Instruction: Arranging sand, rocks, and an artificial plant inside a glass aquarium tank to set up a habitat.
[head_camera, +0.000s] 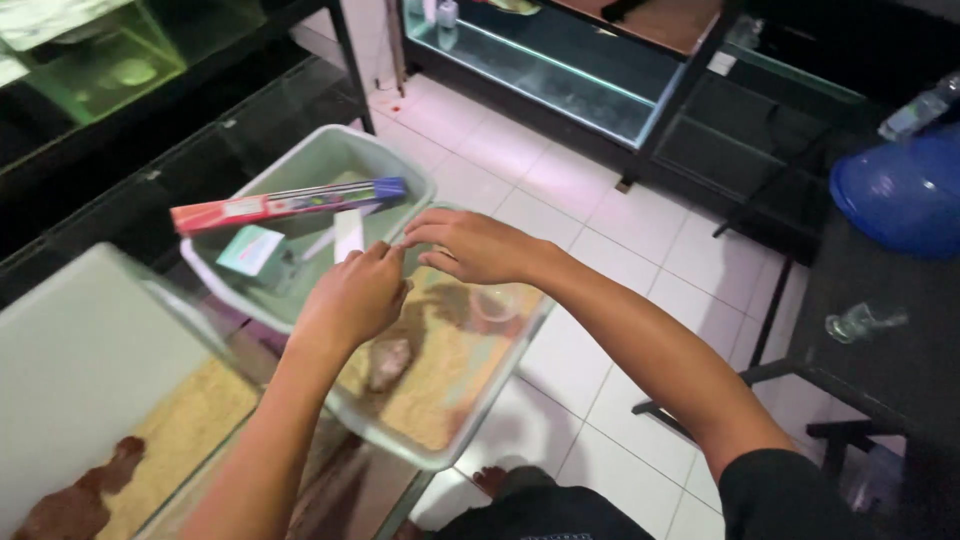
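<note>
My left hand (352, 297) and my right hand (470, 245) meet over a clear plastic tub (455, 440) lined with tan bedding. The left hand's fingers are closed, and a white strip (348, 233) rises just above its knuckles; whether the fingers hold it I cannot tell. My right hand hovers palm down with fingers spread, fingertips close to the left hand. A small brownish animal (388, 362) lies on the bedding below my left wrist. A clear round dish (493, 303) sits in the tub under my right wrist.
A grey bin (405, 170) behind the tub holds a long red and blue box (285, 204) and a teal card (250, 249). A glass tank (90, 350) at left has bedding and a brown animal (75, 505). Glass tanks stand behind; a blue bowl (900, 190) sits right.
</note>
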